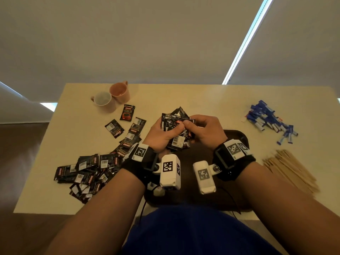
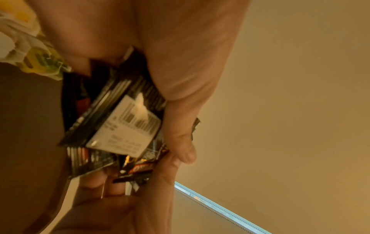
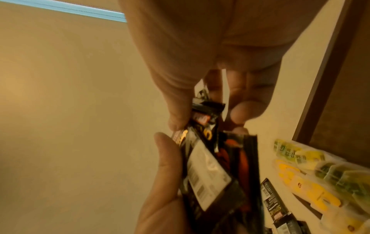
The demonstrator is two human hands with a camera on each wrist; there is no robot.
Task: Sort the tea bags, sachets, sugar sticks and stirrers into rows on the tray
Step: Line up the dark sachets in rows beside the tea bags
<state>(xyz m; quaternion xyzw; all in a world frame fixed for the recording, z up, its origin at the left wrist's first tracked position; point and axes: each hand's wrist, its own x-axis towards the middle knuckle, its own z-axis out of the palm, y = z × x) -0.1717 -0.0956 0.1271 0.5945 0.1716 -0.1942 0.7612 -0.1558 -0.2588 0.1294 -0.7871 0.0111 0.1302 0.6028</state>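
Both hands hold one bunch of black coffee sachets (image 1: pixel 176 129) above the far edge of the dark brown tray (image 1: pixel 237 137). My left hand (image 1: pixel 161 133) grips the bunch from the left, thumb across the front. My right hand (image 1: pixel 200 129) pinches its top right corner. In the left wrist view the sachet bunch (image 2: pixel 120 126) shows a white barcode label under the thumb. The right wrist view has the same sachets (image 3: pixel 212 166) between both thumbs. More loose sachets (image 1: pixel 88 170) lie scattered on the table's left. Yellow-green tea bags (image 3: pixel 312 171) lie on the table beyond the hands.
Two cups (image 1: pixel 110 97) stand at the back left. Blue sugar sticks (image 1: pixel 270 120) are heaped at the back right, and wooden stirrers (image 1: pixel 292 168) lie in a bundle at the right. The beige table (image 1: pixel 202 100) ends close to my body.
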